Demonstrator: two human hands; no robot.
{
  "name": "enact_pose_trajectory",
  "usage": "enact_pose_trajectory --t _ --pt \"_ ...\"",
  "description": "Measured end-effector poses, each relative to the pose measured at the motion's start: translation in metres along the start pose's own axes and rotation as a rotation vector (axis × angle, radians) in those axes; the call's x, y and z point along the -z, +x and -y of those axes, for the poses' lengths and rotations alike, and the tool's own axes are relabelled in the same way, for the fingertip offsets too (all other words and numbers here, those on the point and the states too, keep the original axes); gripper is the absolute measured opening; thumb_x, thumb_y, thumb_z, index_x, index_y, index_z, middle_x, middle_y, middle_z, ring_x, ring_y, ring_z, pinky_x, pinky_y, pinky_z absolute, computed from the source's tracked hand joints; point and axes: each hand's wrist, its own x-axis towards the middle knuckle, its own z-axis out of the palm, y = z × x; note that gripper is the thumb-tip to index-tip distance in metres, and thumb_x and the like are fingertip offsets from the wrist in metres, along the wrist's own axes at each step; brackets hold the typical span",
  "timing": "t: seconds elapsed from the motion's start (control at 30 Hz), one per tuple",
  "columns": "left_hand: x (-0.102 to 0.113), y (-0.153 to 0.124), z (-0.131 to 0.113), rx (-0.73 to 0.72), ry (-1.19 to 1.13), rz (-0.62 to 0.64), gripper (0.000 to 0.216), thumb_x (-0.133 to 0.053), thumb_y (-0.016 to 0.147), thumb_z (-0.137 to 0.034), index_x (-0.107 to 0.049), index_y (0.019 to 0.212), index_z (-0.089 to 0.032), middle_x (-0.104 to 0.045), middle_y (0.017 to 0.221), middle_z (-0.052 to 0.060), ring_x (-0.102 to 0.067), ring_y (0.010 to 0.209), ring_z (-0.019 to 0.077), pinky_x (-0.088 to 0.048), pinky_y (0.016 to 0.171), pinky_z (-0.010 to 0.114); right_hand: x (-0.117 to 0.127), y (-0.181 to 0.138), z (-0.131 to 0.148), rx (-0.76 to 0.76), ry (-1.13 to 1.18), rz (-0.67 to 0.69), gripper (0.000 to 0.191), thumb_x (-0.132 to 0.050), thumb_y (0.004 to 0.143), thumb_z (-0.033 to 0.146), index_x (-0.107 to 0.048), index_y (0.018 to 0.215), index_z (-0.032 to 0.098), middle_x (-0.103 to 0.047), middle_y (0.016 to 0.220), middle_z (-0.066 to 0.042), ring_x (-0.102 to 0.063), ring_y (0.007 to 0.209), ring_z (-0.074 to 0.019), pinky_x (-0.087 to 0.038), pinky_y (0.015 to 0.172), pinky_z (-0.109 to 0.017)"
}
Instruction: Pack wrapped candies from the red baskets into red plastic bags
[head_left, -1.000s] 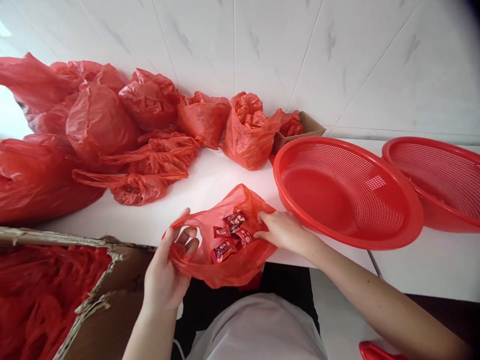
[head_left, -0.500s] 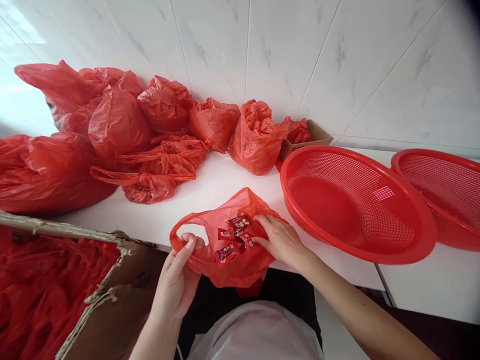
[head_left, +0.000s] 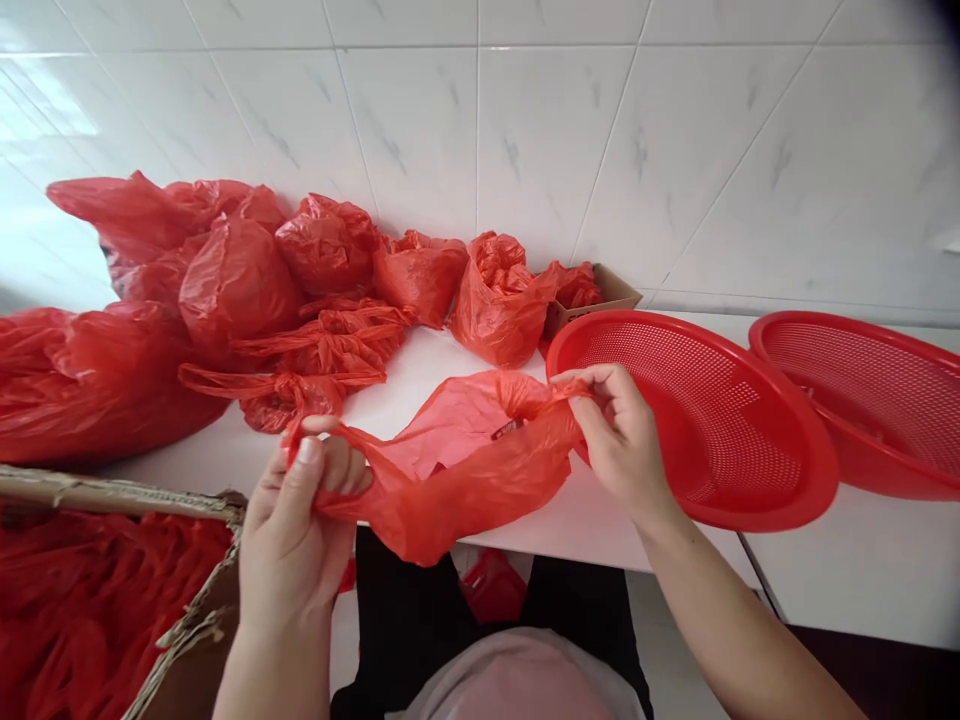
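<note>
A thin red plastic bag point(head_left: 480, 490) is stretched between my two hands over the front edge of the white table. My left hand point(head_left: 304, 510) is closed round one handle of the bag. At the other side, my right hand point(head_left: 619, 435) pinches the opposite handle between thumb and fingers. Inside the bag's mouth, a small dark wrapped sweet point(head_left: 508, 430) partly shows; the bag's front wall hides the rest of its contents. Just left of the bag lies a small tied red bag point(head_left: 289, 400).
Several filled red bags point(head_left: 238, 285) line the wall at the back left. A torn cardboard box point(head_left: 191, 620) with red plastic bags inside stands at the lower left. To the right are two red perforated baskets point(head_left: 814, 470), point(head_left: 900, 330); a small cardboard box point(head_left: 616, 288) sits behind them.
My right hand has left the sweets inside the bag and taken its right handle. Both hands have moved apart, pulling the bag wide and raising its front, so the sweets are mostly hidden.
</note>
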Motion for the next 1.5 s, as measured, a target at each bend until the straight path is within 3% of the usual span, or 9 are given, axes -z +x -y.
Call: enact_pose_trajectory --t 0.23,0.4,0.47,0.67,0.83,0.93,1.03,1.33,1.5 --pt "-0.008 0.002 0.018 -0.067 0.240 0.072 0.022 -0.070 0.083 -0.031 -0.068 0.102 -0.020 -0.042 0.061 -0.004 -0.038 0.058 0.0095 -0.035 0.057 0.021 0.000 -0.007 0.000 0.115 -0.011 0.001 0.022 -0.046 0.084 0.010 -0.052 0.101 0.023 -0.062 0.096 -0.003 -0.061 0.091 -0.0161 -0.048 0.083 -0.032" --pt "-0.001 -0.003 0.021 -0.022 0.398 0.053 0.027 -0.074 0.079 -0.035 -0.070 0.102 -0.021 -0.048 0.062 -0.003 -0.042 0.058 0.0101 -0.035 0.055 0.021 0.009 -0.003 0.001 0.141 -0.204 0.356 0.029 -0.048 0.078 0.006 -0.062 0.096 0.023 -0.063 0.097 -0.003 -0.060 0.090 -0.0169 -0.048 0.082 -0.032" --pt "0.004 -0.001 0.017 -0.035 0.422 0.044 0.029 -0.076 0.077 -0.037 -0.071 0.100 -0.021 -0.049 0.062 -0.003 -0.044 0.059 0.0101 -0.036 0.055 0.020 0.018 0.003 0.002 0.101 -0.184 0.300 0.023 -0.049 0.078 0.008 -0.064 0.087 0.023 -0.062 0.089 -0.001 -0.060 0.082 -0.0155 -0.048 0.078 -0.030" --pt "0.003 0.014 -0.006 -0.120 0.294 0.018 0.020 -0.070 0.083 -0.031 -0.073 0.098 -0.018 -0.045 0.056 -0.005 -0.039 0.055 0.0074 -0.037 0.055 0.016 0.033 0.020 0.012 -0.084 0.332 -0.037 0.008 -0.052 0.086 0.020 -0.058 0.089 0.023 -0.065 0.092 -0.001 -0.062 0.094 -0.0172 -0.049 0.080 -0.031" --pt "-0.020 0.031 -0.024 -0.373 0.312 -0.060 0.025 -0.070 0.084 -0.028 -0.075 0.107 -0.021 -0.054 0.071 -0.002 -0.035 0.051 0.0035 -0.035 0.047 0.013 0.038 0.022 0.020 -0.185 0.797 0.025 0.009 -0.050 0.081 0.016 -0.052 0.085 0.025 -0.053 0.064 0.005 -0.061 0.077 -0.0146 -0.047 0.086 -0.034" --pt "-0.028 0.043 -0.028 -0.322 0.364 0.038 0.032 -0.071 0.083 -0.026 -0.073 0.114 -0.023 -0.057 0.072 -0.002 -0.037 0.050 0.0028 -0.036 0.046 0.012 0.048 0.020 0.026 -0.266 0.965 0.287 0.022 -0.054 0.074 0.017 -0.058 0.093 0.026 -0.049 0.062 0.006 -0.059 0.070 -0.0144 -0.049 0.085 -0.036" --pt "-0.029 0.054 -0.030 -0.320 0.346 0.071 0.033 -0.071 0.083 -0.025 -0.072 0.116 -0.020 -0.050 0.063 -0.004 -0.036 0.050 0.0030 -0.036 0.046 0.011 0.055 0.017 0.031 -0.240 1.061 0.272 0.026 -0.058 0.073 0.020 -0.060 0.098 0.027 -0.055 0.071 0.004 -0.059 0.072 -0.0146 -0.051 0.082 -0.036" --pt "-0.035 0.068 -0.037 -0.270 0.289 0.095 0.014 -0.074 0.078 -0.025 -0.079 0.088 -0.016 -0.070 0.081 0.002 -0.054 0.062 0.0062 -0.048 0.056 0.015 0.067 0.021 0.041 -0.127 0.832 0.261 0.014 -0.057 0.083 0.030 -0.058 0.098 0.032 -0.062 0.079 0.003 -0.063 0.077 -0.0165 -0.052 0.077 -0.035" --pt "-0.038 0.054 -0.035 -0.243 0.311 0.112 0.013 -0.072 0.081 -0.023 -0.079 0.090 -0.017 -0.072 0.085 0.002 -0.062 0.077 0.0087 -0.053 0.071 0.016 0.062 -0.006 0.059 0.109 0.368 0.578 0.044 -0.070 0.083 0.045 -0.056 0.121 0.029 -0.057 0.127 -0.006 -0.053 0.121 -0.0235 -0.044 0.101 -0.041"
